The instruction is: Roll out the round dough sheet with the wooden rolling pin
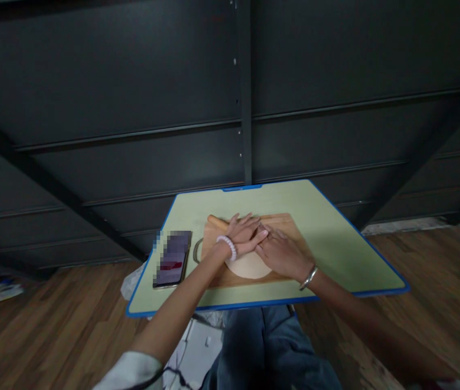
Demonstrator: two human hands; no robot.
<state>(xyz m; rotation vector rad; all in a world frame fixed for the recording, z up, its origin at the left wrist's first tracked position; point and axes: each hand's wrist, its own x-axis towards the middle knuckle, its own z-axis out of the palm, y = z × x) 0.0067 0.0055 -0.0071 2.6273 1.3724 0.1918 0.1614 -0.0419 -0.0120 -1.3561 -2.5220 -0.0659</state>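
Note:
A pale round of rolled dough lies on a wooden board in front of me. Across its far part runs a wooden rolling pin; only its left end shows, since my hands cover the rest. My left hand, with a beaded bracelet at the wrist, rests over the pin with fingers spread. Beside it, my right hand, wearing a silver bangle, lies flat with fingers stretched forward. The two hands meet, the left thumb reaching onto the right hand. How far the palms touch the dough is hidden.
The board rests on a pale green table with a blue edge. A phone lies left of the board, near the board's metal handle. Dark metal panels rise behind the table. My legs are under the near edge.

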